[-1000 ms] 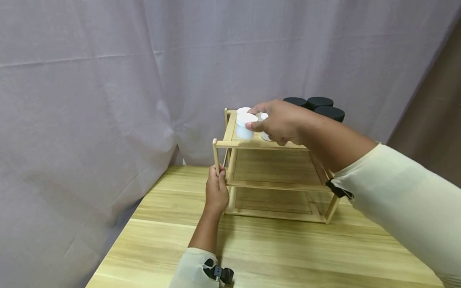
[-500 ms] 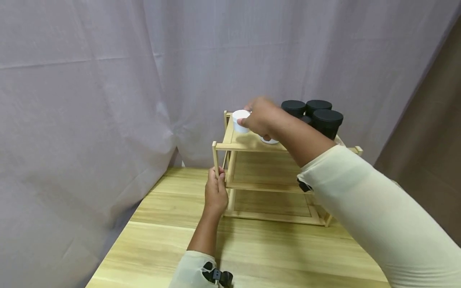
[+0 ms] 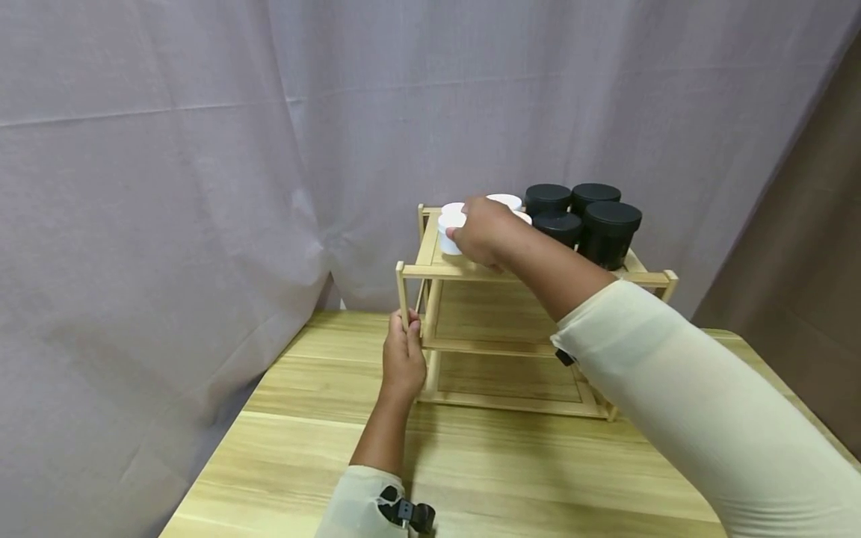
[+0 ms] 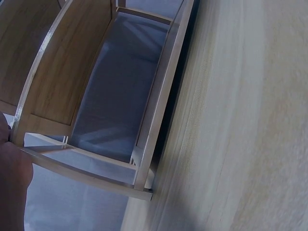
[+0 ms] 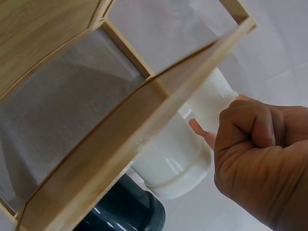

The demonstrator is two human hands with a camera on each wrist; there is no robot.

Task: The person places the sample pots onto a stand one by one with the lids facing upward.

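Note:
My left hand [image 3: 403, 359] grips the front left post [image 3: 403, 295] of a light wooden three-tier rack [image 3: 511, 346]. In the left wrist view, part of that hand [image 4: 14, 173] shows at the left edge, on the rack's frame. Over the top shelf, my right hand [image 3: 487, 232] pinches a white lidded jar [image 3: 448, 240] at the front left, thumb on its near side. Another white jar [image 3: 452, 207] stands just behind it. Two more white jars, one with its lid [image 3: 504, 200] showing, are partly hidden by my right hand.
Several black lidded jars [image 3: 610, 235] stand close together on the right of the top shelf. The rack sits on a wood-grain table [image 3: 303, 448]. A grey curtain [image 3: 202, 187] hangs behind, with a brown one [image 3: 794, 224] at the right.
My right hand and forearm have shifted left, uncovering more black jars. The held white jar moved slightly left and back, then a little forward. My left hand stays on the post.

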